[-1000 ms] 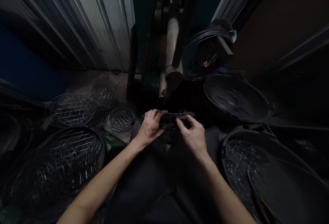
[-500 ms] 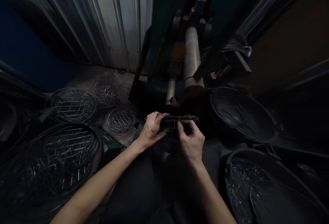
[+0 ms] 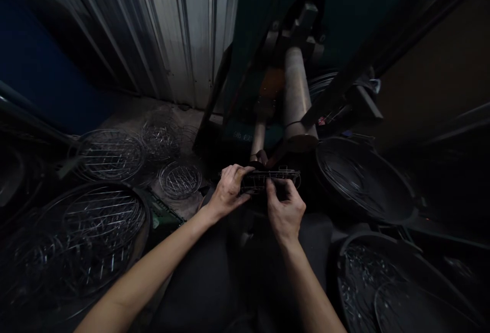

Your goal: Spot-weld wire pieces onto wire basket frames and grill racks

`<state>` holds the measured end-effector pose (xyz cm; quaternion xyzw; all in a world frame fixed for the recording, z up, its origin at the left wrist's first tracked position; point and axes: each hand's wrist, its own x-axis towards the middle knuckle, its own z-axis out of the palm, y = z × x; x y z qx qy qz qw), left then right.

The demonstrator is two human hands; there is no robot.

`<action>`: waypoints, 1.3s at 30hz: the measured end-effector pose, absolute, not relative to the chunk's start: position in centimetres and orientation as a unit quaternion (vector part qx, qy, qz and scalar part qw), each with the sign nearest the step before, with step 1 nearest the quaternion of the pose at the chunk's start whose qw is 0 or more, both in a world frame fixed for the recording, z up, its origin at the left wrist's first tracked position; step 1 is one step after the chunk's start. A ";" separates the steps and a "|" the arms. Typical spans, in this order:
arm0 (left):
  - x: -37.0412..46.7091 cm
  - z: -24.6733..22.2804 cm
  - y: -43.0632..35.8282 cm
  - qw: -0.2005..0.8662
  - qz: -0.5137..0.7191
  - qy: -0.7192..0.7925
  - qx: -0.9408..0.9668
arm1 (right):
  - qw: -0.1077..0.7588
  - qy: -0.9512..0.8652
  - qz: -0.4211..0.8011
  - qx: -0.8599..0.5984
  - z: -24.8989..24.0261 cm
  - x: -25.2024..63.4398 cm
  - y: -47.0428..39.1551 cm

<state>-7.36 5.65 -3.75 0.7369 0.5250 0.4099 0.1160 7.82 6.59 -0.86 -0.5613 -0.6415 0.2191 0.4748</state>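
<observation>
A small wire rack (image 3: 257, 181) is held level between my hands, just below the metal arms of a machine. My left hand (image 3: 230, 188) grips its left end, thumb under and fingers over the top. With thumb and fingers closed, my right hand (image 3: 286, 205) pinches at the rack's front side, right of the middle. Whether a separate piece of wire sits in that pinch is too dark to see. Right above the rack is the lower metal rod (image 3: 259, 139) of the machine, with the thicker cylinder (image 3: 299, 96) higher to its right.
Round wire grates (image 3: 111, 154) lie on the floor at left, beside a smaller grate (image 3: 180, 179). A large basin (image 3: 143, 221) full of wire grates stands nearer. On the right are a basin with wire rings (image 3: 401, 190) and another basin (image 3: 346, 241) with small wire pieces.
The view has shifted slightly, so the machine appears a little lower and further right. Both hands keep nearly the same grip on the wire rack.
</observation>
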 end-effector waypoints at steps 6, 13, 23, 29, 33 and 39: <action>-7.6 -3.6 6.3 0.107 0.417 0.523 0.736 | 0.477 -0.645 0.208 -0.560 -0.9 7.5 7.2; -7.8 -3.6 6.8 0.077 0.403 0.526 0.745 | 0.481 -0.651 0.186 -0.558 -0.6 7.3 7.5; -8.4 -3.3 7.0 0.045 0.362 0.531 0.765 | 0.468 -0.659 0.187 -0.559 -0.3 7.6 6.9; -8.2 -3.0 6.9 0.049 0.385 0.524 0.758 | 0.479 -0.587 0.249 -0.604 0.4 11.3 4.8; -8.1 -3.1 6.9 0.052 0.381 0.548 0.743 | 0.481 -0.612 0.247 -0.577 1.0 11.9 4.3; -8.3 -3.3 6.7 0.049 0.379 0.547 0.745 | 0.456 -0.581 0.213 -0.640 1.4 13.6 3.0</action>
